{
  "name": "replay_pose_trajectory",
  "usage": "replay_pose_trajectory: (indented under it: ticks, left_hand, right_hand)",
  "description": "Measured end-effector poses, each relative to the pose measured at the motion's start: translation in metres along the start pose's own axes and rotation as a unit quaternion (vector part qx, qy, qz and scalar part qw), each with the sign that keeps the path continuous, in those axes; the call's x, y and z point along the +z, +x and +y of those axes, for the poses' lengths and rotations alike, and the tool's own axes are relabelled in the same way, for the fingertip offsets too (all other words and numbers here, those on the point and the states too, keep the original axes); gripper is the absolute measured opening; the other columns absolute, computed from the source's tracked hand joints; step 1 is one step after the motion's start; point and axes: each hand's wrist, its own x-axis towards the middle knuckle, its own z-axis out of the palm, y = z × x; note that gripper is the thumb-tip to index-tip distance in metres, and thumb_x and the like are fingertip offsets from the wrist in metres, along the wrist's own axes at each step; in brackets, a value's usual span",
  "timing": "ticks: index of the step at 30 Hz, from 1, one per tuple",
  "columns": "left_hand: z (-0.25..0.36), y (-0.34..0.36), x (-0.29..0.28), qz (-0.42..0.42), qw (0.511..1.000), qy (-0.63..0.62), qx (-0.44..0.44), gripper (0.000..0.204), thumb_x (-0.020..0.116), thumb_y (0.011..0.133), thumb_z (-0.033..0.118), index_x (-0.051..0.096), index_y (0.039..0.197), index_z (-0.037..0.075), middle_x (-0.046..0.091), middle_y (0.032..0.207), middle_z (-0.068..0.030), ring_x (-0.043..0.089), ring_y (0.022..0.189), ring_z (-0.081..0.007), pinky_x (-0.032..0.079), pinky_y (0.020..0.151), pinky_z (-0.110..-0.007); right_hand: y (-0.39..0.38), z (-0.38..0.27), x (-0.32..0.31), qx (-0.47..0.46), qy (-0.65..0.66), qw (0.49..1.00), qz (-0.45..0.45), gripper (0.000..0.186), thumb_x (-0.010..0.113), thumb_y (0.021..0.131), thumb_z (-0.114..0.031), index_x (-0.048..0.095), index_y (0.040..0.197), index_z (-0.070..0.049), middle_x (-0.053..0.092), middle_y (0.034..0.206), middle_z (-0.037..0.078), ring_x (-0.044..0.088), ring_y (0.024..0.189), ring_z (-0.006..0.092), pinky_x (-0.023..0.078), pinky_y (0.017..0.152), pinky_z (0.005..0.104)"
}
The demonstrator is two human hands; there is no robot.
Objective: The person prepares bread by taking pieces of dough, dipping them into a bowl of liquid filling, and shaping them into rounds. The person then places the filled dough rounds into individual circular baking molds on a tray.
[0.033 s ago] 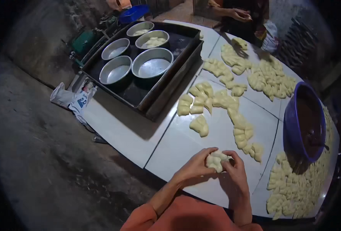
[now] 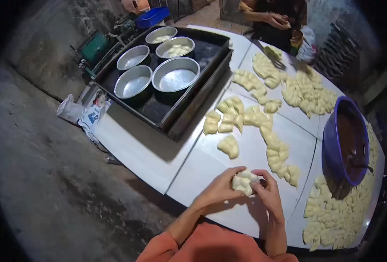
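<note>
Over the near part of the white table [image 2: 202, 183], both of my hands are closed around a small lump of pale dough [image 2: 244, 182]. My left hand [image 2: 217, 191] grips it from the left, fingertips on top and thumb below. My right hand [image 2: 270, 194] pinches its right side with thumb and fingers. Beyond them lies a lone piece of dough [image 2: 228, 146]. A curving row of joined dough pieces [image 2: 277, 150] runs away to the right of it. The undersides of the held lump are hidden by my fingers.
A dark baking tray [image 2: 211, 54] at the far left holds several round metal pans [image 2: 176, 75], some containing dough. To the right stands a purple bowl [image 2: 329, 142] of brown filling, among many dough pieces [image 2: 333, 214]. Across the table are another person's hands [image 2: 277, 21].
The view has shifted slightly, so the tray and dough sit a little lower and further right in it. My hands keep the same grip on the dough.
</note>
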Motion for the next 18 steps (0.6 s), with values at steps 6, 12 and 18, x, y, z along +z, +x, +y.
replay_pose_trajectory:
  ticks: [6, 12, 18]
  left_hand:
    - [0.116, -0.011, -0.133, 0.101, 0.971, 0.129, 0.173, 0.075, 0.078, 0.076, 0.007, 0.046, 0.143, -0.002, 0.056, 0.134, -0.0171, 0.06, 0.115, -0.0213, 0.055, 0.087, -0.033]
    - [0.177, 0.053, -0.274, 0.127, 0.95, 0.223, 0.178, 0.081, 0.085, 0.07, 0.019, 0.05, 0.14, -0.001, 0.064, 0.124, -0.0159, 0.066, 0.098, -0.021, 0.055, 0.081, -0.032]
    - [0.162, 0.125, -0.339, 0.092, 0.867, 0.489, 0.031, 0.072, 0.087, 0.061, 0.02, 0.063, 0.127, 0.004, 0.072, 0.106, -0.019, 0.07, 0.096, -0.0305, 0.057, 0.078, -0.042]
  right_hand:
    - [0.087, -0.12, 0.088, -0.156, -0.026, 0.982, -0.099, 0.037, 0.066, 0.089, -0.013, 0.061, 0.123, 0.0, 0.065, 0.107, 0.011, 0.065, 0.085, 0.0163, 0.055, 0.072, 0.0304]
    - [0.217, -0.207, 0.169, -0.241, -0.159, 0.949, -0.125, 0.036, 0.065, 0.089, -0.021, 0.065, 0.119, -0.001, 0.069, 0.108, 0.011, 0.068, 0.084, 0.016, 0.056, 0.072, 0.032]
    - [0.298, -0.208, 0.199, -0.285, -0.562, 0.772, -0.081, 0.033, 0.068, 0.086, -0.023, 0.069, 0.113, -0.005, 0.071, 0.094, 0.023, 0.072, 0.081, 0.0373, 0.058, 0.07, 0.0473]
